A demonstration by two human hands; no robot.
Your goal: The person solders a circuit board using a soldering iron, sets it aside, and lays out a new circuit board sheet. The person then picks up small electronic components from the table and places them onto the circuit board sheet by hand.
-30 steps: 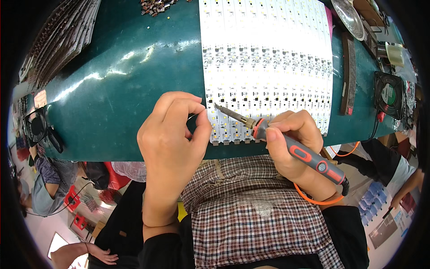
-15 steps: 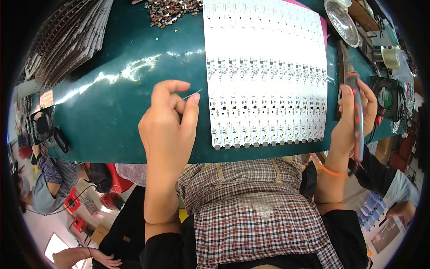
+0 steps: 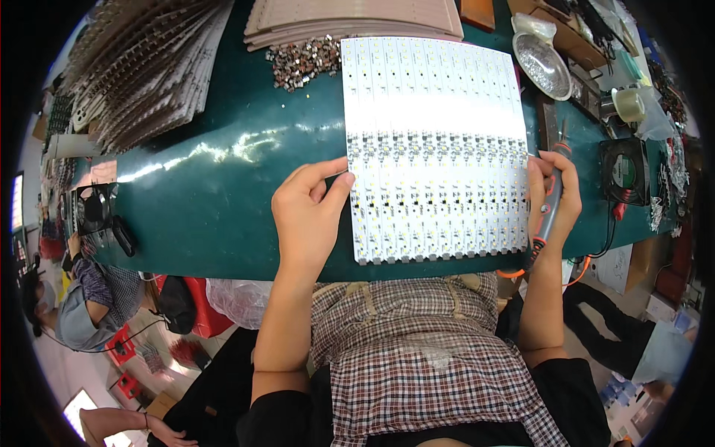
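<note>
**White circuit panel (image 3: 439, 112) between two hands on green table (image 3: 246, 201)**

Nearest, a checked apron (image 3: 424, 372), below the table edge. Just beyond, the left hand (image 3: 309, 216), thumb and forefinger almost together, tips at the left side of the panel; not possible to tell whether pinching it or only pressing against it. Opposite, the right hand (image 3: 560, 190), closed around the grey-and-red handle of a soldering iron (image 3: 550, 212), also with fingers by the panel's right side, exact contact hidden.

Between the hands, the panel, component side up, with small dark tabs along the near edge; hard to say whether flat on the table or slightly raised. By judgement, light for its width, thin and rather stiff, but perhaps ready to flex or crack between the strips. Surface probably smooth, a little slippery; small components likely fragile. Best to take hold by both long sides, evenly, away from the component rows and the tabs, and to keep the iron's tip, possibly hot, off the board.

Farther, to the right, a black fan (image 3: 624, 170), then a silvery dish (image 3: 542, 65). Beside the panel's far left corner, a heap of small metal parts (image 3: 305, 61); behind, a stack of beige boards (image 3: 350, 22).
</note>
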